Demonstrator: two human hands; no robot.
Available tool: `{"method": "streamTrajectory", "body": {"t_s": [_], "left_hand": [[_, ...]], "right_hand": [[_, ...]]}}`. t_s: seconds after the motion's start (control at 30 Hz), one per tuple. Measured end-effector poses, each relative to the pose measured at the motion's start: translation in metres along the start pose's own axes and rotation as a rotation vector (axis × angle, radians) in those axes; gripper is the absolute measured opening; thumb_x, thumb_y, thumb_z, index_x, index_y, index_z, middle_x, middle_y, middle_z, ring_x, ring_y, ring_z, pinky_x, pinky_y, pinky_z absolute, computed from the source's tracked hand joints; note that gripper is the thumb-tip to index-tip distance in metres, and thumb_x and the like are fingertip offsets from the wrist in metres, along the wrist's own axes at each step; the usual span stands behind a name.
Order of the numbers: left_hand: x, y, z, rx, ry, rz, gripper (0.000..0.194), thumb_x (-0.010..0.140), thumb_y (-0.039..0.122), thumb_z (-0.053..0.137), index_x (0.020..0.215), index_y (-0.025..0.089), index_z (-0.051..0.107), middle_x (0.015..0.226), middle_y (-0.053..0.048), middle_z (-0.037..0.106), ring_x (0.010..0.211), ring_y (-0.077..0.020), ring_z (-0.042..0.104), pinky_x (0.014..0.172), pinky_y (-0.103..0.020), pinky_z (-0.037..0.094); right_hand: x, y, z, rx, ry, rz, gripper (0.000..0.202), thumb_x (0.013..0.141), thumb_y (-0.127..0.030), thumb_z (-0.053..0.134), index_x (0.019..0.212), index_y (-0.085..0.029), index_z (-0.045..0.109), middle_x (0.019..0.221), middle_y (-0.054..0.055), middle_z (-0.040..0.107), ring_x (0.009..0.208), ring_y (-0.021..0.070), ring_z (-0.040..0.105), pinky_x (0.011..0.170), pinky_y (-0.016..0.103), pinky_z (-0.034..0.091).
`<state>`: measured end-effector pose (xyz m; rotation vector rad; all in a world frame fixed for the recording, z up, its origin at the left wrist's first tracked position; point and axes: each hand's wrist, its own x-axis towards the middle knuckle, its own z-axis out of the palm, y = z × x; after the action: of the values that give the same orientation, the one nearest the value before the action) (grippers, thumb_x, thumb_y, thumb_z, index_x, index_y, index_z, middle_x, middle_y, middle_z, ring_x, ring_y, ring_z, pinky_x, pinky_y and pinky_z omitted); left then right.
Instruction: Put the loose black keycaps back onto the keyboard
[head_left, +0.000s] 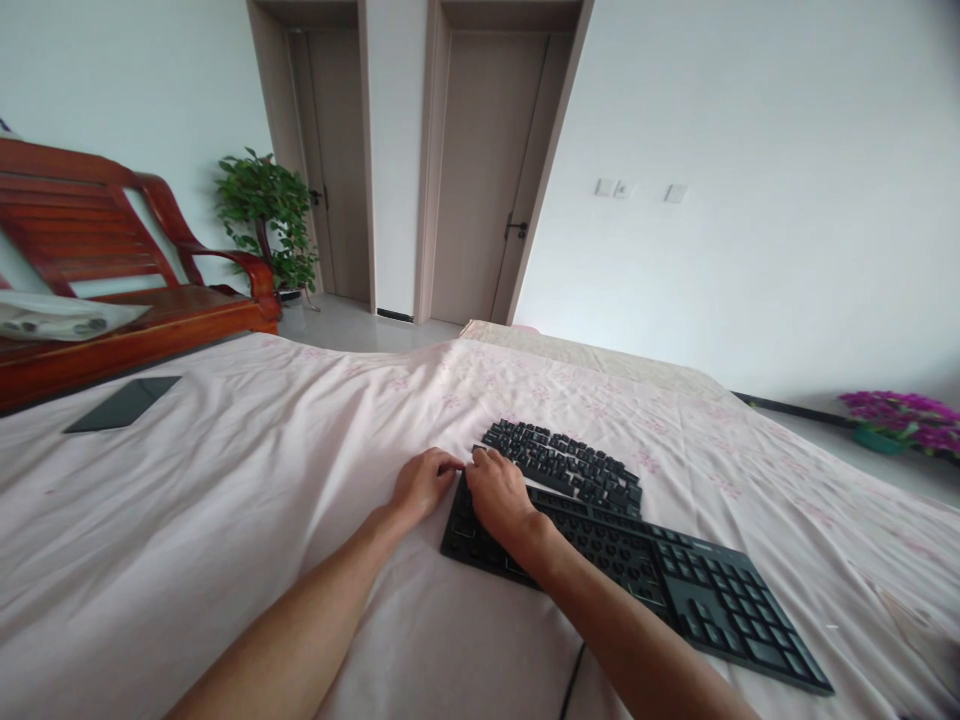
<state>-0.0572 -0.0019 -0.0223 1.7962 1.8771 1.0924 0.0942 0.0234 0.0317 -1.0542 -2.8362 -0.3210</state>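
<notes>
A black keyboard (pixel 679 590) lies at a slant on the pink cloth; its left part shows bare key sockets, while keys sit on its right part. Just beyond it, loose black keycaps (pixel 562 460) are laid out in rows. My left hand (pixel 426 484) is at the keyboard's far left corner, thumb and fingers closed together; what they hold, if anything, is too small to name. Over the left end of the keyboard is my right hand (pixel 496 490), its fingers bent and close together near the same corner. Its fingertips are partly hidden.
A dark flat tablet or phone (pixel 124 404) lies on the pink cloth (pixel 225 500) at the left. A cable (pixel 573 680) runs toward me. Beyond are a wooden bench (pixel 90 230), a green plant (pixel 266 215), two doors and purple flowers (pixel 904 415).
</notes>
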Motion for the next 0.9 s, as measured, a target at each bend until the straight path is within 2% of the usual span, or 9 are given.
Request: {"method": "streamTrajectory", "body": {"t_s": [0.27,0.53,0.7,0.9], "left_hand": [[0.0,-0.001,0.0,0.004,0.003,0.016,0.026,0.078,0.017,0.054,0.093,0.021,0.075,0.098,-0.004,0.072,0.09,-0.0186,0.065,0.079,-0.025,0.044],[0.001,0.004,-0.001,0.057,-0.048,-0.028,0.027,0.08,0.02,0.053,0.096,0.022,0.074,0.101,-0.003,0.072,0.092,-0.0176,0.064,0.08,-0.024,0.043],[0.002,0.004,-0.001,0.101,-0.059,-0.035,0.026,0.081,0.024,0.052,0.095,0.021,0.074,0.099,-0.004,0.072,0.089,-0.0188,0.064,0.075,-0.025,0.043],[0.003,0.0,0.0,0.079,-0.046,-0.029,0.027,0.081,0.023,0.052,0.097,0.022,0.073,0.101,-0.003,0.072,0.09,-0.0184,0.064,0.076,-0.025,0.043]], "right_hand": [[-0.011,-0.011,0.005,-0.104,0.033,-0.033,0.028,0.086,-0.006,0.045,0.103,-0.01,0.066,0.096,0.015,0.062,0.088,0.0251,0.055,0.073,0.036,0.049],[0.001,-0.002,-0.012,0.024,-0.086,0.032,0.025,0.088,-0.01,0.045,0.094,-0.014,0.069,0.097,0.014,0.063,0.091,0.02,0.06,0.072,0.026,0.049],[0.005,-0.006,-0.015,-0.01,-0.087,0.006,0.025,0.089,-0.011,0.044,0.096,-0.012,0.069,0.099,0.017,0.063,0.094,0.0217,0.06,0.073,0.028,0.05],[0.003,-0.006,-0.014,-0.012,-0.098,0.0,0.025,0.089,-0.01,0.045,0.097,-0.011,0.069,0.1,0.017,0.062,0.095,0.0214,0.06,0.075,0.029,0.05]]}}
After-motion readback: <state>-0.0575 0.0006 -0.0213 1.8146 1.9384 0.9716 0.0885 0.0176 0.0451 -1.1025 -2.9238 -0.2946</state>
